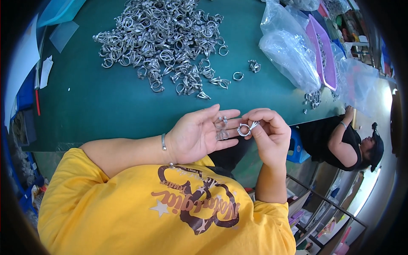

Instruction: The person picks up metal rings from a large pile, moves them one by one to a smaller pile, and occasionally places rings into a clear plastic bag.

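Observation:
My left hand [191, 132] is palm up with its fingers stretched out and apart. Small silver rings [222, 123] lie across those fingers. Beside the fingertips, my right hand [272, 135] pinches several silver-coloured finger rings [244, 130] between thumb and fingers; part of them is hidden by the fingertips. Beyond both hands, a large heap of similar open metal rings [165, 38] spreads over the green tabletop [114, 102]. One single ring [238, 76] and a small cluster of rings [254, 66] lie apart, to the right of the heap.
Clear plastic bags [287, 51] and a pink basket [313, 34] holding metal pieces stand at the right. More rings [313, 100] lie near the table's right edge. A person in black [344, 142] sits beyond, by a blue stool [298, 146]. A turquoise tray [59, 12] is far left.

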